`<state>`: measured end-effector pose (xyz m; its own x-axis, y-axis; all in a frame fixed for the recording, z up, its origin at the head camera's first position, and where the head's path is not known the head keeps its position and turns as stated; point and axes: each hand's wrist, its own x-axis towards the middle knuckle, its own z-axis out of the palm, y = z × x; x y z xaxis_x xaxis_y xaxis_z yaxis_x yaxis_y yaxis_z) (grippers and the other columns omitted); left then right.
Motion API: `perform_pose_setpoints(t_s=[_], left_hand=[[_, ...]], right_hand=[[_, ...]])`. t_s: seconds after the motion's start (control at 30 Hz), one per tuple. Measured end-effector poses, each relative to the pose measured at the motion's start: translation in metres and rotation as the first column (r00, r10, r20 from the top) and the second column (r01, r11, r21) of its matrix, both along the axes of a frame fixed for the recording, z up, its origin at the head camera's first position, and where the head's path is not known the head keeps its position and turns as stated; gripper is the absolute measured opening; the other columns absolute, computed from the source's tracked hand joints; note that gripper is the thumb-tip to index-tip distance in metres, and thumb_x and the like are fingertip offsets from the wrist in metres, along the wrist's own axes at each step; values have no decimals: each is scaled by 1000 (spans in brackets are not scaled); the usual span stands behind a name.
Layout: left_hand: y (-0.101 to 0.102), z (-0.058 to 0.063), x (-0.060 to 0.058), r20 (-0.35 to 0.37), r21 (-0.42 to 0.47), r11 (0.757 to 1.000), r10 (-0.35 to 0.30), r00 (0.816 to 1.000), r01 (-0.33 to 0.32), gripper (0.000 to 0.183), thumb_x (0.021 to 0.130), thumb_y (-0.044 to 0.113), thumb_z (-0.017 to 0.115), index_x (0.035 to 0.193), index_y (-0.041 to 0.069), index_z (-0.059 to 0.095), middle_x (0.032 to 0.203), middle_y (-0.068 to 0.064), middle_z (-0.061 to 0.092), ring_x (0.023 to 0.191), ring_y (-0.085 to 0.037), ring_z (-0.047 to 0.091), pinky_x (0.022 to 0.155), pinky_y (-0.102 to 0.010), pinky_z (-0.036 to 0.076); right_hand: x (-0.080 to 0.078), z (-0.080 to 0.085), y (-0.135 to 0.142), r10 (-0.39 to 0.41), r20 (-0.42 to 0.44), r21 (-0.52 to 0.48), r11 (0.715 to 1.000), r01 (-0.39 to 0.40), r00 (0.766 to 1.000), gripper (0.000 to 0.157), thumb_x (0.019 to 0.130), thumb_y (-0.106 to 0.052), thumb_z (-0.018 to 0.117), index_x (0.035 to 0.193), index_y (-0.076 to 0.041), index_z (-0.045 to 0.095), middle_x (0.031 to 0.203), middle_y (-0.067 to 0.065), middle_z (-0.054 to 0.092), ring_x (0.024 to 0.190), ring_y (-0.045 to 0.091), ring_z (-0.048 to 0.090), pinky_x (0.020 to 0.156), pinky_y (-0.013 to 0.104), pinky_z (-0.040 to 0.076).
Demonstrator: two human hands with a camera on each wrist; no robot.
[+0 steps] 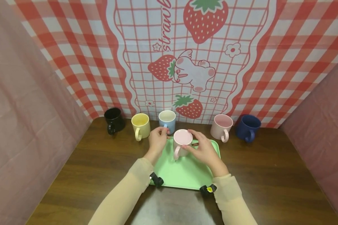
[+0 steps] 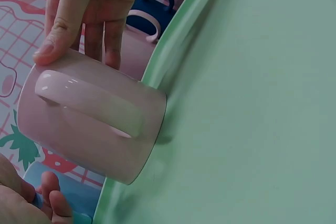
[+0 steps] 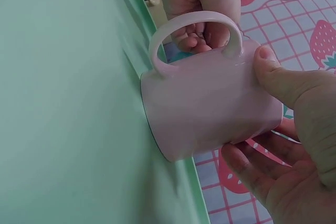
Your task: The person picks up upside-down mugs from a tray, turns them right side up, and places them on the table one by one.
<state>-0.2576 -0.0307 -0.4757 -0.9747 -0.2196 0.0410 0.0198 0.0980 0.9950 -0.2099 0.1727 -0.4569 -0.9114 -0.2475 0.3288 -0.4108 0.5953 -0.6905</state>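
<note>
My right hand (image 1: 205,149) grips a pale pink mug (image 1: 182,147) over the far part of a light green tray (image 1: 183,175). Thumb and fingers lie on opposite sides of its upper end, in the right wrist view too. The mug's handle (image 3: 194,22) points toward me. Its top face looks like a flat base within a raised ring, so it appears upside down. Whether it touches the tray, I cannot tell. Just beyond the tray, my left hand (image 1: 157,140) pinches the handle of a light blue mug (image 1: 167,120), which stands upright.
To the left stand a yellow mug (image 1: 140,126) and a black mug (image 1: 114,120). Another pink mug (image 1: 222,126) and a dark blue mug (image 1: 248,128) stand to the right. Behind the wooden table (image 1: 273,175) hangs a strawberry-print cloth (image 1: 236,75); pink curtains flank both sides.
</note>
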Motion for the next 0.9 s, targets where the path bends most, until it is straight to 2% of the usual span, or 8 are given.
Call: perform_pose_setpoints(t_s=[0.17, 0.3, 0.4, 0.5, 0.6, 0.77, 0.83, 0.9], left_hand=[[-1, 2, 3, 24, 41, 999, -15, 1000, 14, 22, 103, 13, 58, 104, -3, 73, 93, -14, 74, 69, -15, 70, 61, -26, 58], [-3, 6, 6, 20, 74, 996, -50, 999, 48, 22, 102, 9, 57, 104, -7, 72, 94, -20, 73, 74, -25, 74, 64, -31, 61], [-7, 5, 5, 12, 57, 995, -77, 997, 76, 21, 102, 9, 58, 104, -7, 71, 94, -21, 73, 77, -30, 75, 66, -34, 62], [-12, 3, 3, 18, -21, 996, -92, 996, 92, 23, 102, 13, 58, 105, -4, 72, 96, -18, 74, 75, -28, 75, 64, -33, 61], [-18, 3, 3, 29, -148, 985, -89, 996, 92, 25, 102, 21, 58, 106, 2, 73, 96, -13, 75, 69, -21, 73, 60, -31, 59], [-29, 6, 7, 6, -327, 941, -85, 996, 82, 28, 101, 31, 60, 106, 7, 73, 93, -7, 76, 62, -12, 70, 57, -30, 56], [-32, 7, 9, -18, -375, 924, -86, 996, 73, 28, 100, 33, 62, 105, 7, 73, 94, -7, 76, 63, -13, 70, 59, -32, 57], [-35, 9, 12, -49, -439, 897, -75, 996, 46, 28, 99, 34, 63, 101, 8, 73, 94, -6, 76, 70, -14, 71, 66, -33, 57]], right_hand=[[1, 1, -2, 2, 4, -6, 1000, -2, 1000, 72, 84, -25, 84, 143, 0, 52, 137, 19, 57, 116, 29, 61, 80, 34, 60], [2, 3, -2, 7, -5, -22, 1000, -7, 1000, 72, 84, -24, 85, 142, 1, 52, 135, 20, 58, 114, 30, 62, 80, 36, 60], [3, 3, -2, 10, 0, -32, 999, -10, 1000, 72, 83, -23, 85, 142, 2, 52, 135, 21, 58, 113, 31, 62, 81, 38, 60], [3, 3, -2, 11, 8, -32, 999, -10, 1000, 71, 84, -23, 84, 143, 0, 52, 136, 20, 58, 115, 30, 61, 81, 38, 60], [2, 2, -2, 14, -3, -31, 999, -14, 1000, 71, 84, -23, 85, 143, 0, 52, 136, 21, 58, 115, 31, 61, 81, 37, 60], [2, 0, -1, 13, -10, -32, 999, -13, 1000, 71, 84, -23, 85, 142, 0, 52, 137, 20, 57, 115, 30, 61, 80, 36, 60], [2, 0, -1, 8, -2, -30, 1000, -8, 1000, 71, 84, -24, 84, 142, 0, 52, 137, 19, 57, 115, 29, 61, 80, 35, 60], [2, -1, -1, 6, 5, -26, 1000, -5, 1000, 71, 84, -24, 84, 143, -1, 52, 138, 19, 57, 115, 29, 61, 80, 34, 60]])
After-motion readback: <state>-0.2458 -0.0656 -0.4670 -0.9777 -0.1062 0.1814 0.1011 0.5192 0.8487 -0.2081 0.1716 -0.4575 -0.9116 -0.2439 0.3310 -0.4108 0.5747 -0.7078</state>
